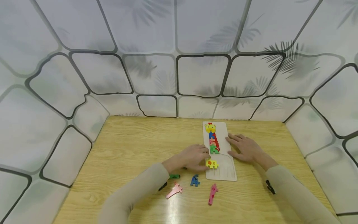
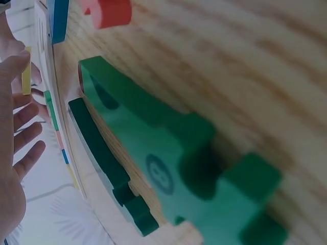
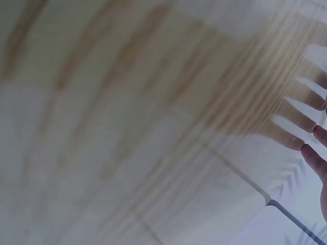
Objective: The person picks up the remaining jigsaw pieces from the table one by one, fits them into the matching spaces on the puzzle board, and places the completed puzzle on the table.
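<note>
A white giraffe puzzle board [image 1: 227, 161] lies on the wooden table. Filled in on its upper part are a yellow giraffe head [image 1: 210, 128] and blue, pink, green and red pieces down the neck. My left hand [image 1: 194, 157] is over the board's left edge, pinching a yellow puzzle piece [image 1: 212, 164] with orange spots. The left wrist view shows that yellow piece [image 2: 26, 71] edge-on at the thumb, with the other fingers spread. At the board's right edge, my right hand [image 1: 247, 149] rests with fingers extended, fingertips against the rim.
Loose pieces lie in front of the board: a blue one [image 1: 195, 180], a dark pink one [image 1: 213, 194], a light pink one [image 1: 174, 190] and a green one [image 1: 174, 176] partly behind the left wrist. Two green pieces [image 2: 153, 158] appear close up in the left wrist view. Patterned walls surround the table.
</note>
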The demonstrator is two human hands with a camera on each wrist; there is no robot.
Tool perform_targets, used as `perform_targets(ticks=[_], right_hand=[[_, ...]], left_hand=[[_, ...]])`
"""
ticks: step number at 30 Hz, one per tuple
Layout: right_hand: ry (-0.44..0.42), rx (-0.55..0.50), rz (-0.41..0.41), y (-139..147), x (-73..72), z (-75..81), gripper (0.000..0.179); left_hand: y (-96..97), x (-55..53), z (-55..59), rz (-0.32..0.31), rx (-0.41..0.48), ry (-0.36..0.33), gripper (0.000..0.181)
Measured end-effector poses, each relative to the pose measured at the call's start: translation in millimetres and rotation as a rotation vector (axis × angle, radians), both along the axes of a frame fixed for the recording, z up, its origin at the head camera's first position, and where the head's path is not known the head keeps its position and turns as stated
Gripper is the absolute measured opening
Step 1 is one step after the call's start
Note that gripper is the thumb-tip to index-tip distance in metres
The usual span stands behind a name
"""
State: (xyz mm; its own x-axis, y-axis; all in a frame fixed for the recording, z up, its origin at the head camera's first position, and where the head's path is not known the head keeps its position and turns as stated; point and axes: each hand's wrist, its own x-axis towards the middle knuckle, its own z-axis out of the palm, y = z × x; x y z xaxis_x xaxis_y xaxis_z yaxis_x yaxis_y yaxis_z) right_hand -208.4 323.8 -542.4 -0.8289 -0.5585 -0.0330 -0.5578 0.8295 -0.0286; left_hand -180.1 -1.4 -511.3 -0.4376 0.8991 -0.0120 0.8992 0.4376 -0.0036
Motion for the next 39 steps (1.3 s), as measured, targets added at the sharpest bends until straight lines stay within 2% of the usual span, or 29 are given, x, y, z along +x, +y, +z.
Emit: perform_targets(ticks=[12, 22, 28, 39], right_hand=[[-0.004, -0.002, -0.006, -0.9, 0.4, -0.5, 0.073], [0.0, 0.012, -0.006, -0.7, -0.9, 0.5, 0.073], [0.002, 0.013, -0.002, -0.9, -1.3, -0.5, 0.073], [-0.001, -0.005, -0.006, -0.2, -1.6, -2.1, 0.074]], left_hand=[[8.2, -6.7, -2.6, 0.01, -0.047, 0.036, 0.048], [12.9, -12.1, -1.6, 0.012, -0.049, 0.023, 0.05], [15.0, -15.0, -5.4, 0.007, -0.054, 0.034, 0.051], [22.7, -21.3, -6.8, 0.044, -0.047, 0.012, 0.053]])
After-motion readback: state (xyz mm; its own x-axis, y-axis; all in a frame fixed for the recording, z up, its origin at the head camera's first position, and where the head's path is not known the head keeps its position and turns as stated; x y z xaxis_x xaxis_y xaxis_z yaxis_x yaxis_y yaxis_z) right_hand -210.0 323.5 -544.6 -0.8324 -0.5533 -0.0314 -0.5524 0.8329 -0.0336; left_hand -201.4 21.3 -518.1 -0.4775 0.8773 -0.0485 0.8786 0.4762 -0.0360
